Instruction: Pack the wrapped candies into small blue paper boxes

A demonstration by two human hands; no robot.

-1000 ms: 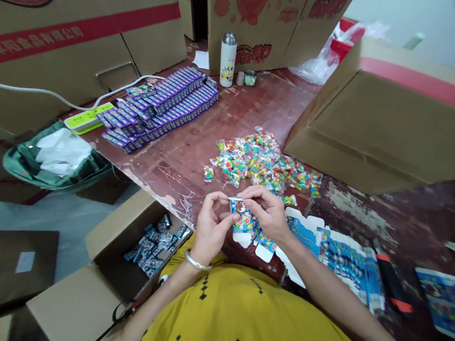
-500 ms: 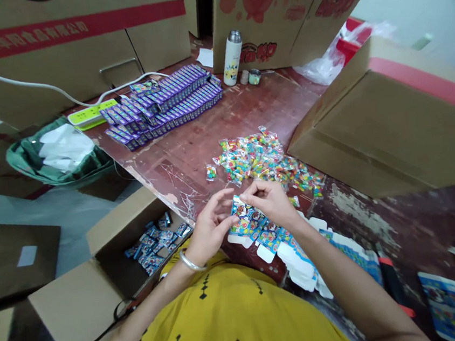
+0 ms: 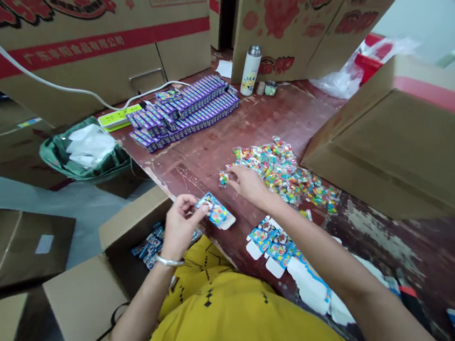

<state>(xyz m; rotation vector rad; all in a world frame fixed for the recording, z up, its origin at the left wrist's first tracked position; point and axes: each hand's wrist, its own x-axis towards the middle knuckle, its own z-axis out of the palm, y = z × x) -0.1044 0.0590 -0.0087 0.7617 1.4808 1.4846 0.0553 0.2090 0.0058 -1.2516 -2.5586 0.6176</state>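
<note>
My left hand point(image 3: 180, 224) grips a small blue printed carton point(image 3: 215, 211) between thumb and fingers, above the table's edge. A white flap shows at the carton's lower right end. To the right, my right hand point(image 3: 249, 185) has thumb and fingertips closed at the edge of a small clear candy packet point(image 3: 223, 178) with coloured pieces inside. Beside that hand spreads a pile of similar candy packets point(image 3: 280, 167). Nearer my body, flat blue cartons point(image 3: 278, 244) with white flaps lie overlapping, partly covered by my right forearm.
Purple boxes point(image 3: 189, 112) stand in rows at the back, near a white bottle point(image 3: 250, 70) and a green power strip point(image 3: 120, 116). An open cardboard box point(image 3: 134, 215) holding small blue packets is at lower left. A large carton point(image 3: 404, 146) borders the right side.
My left hand has moved left with one blue carton, away from the flat stack. My right hand has left the carton and reached forward and left to a single candy packet.
</note>
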